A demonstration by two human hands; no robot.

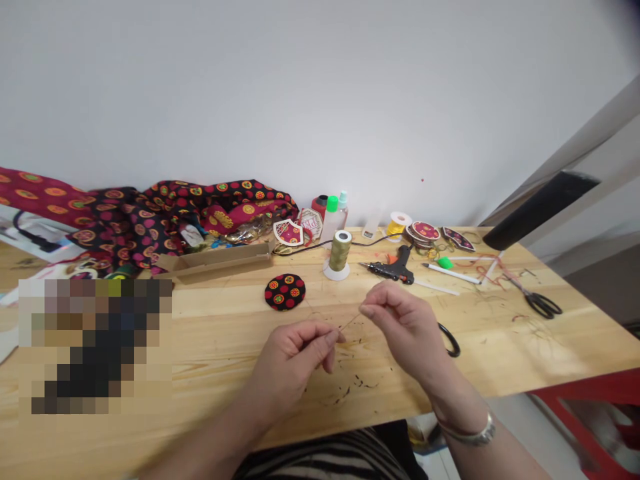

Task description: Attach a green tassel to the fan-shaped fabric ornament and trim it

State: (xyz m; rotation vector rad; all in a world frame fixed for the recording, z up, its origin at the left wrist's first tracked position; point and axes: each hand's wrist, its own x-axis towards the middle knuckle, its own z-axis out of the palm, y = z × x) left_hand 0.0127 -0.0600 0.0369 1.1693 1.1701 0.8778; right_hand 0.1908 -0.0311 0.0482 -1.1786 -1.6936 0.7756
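Observation:
Over the wooden table, my left hand (pixel 303 350) is closed in a pinch on one end of a thin thread (pixel 351 322). My right hand (pixel 400 323) pinches the same strand a little higher and to the right, so a short length stretches between them. Whether a needle is on it is too small to tell. Beyond my left hand lies a round black fabric patch (pixel 285 292) with red and orange motifs. A cone of olive thread (pixel 341 253) stands upright behind both hands. A black handle loop (pixel 450 340) shows partly behind my right wrist.
A black glue gun (pixel 395 267), a white pen (pixel 453 273) and black-handled scissors (pixel 543 305) lie to the right. Left of centre is a long cardboard box (pixel 220 265) before heaped patterned fabric (pixel 150 213). Bottles (pixel 333 220) stand near the wall. Dark scraps (pixel 357 383) dot the table.

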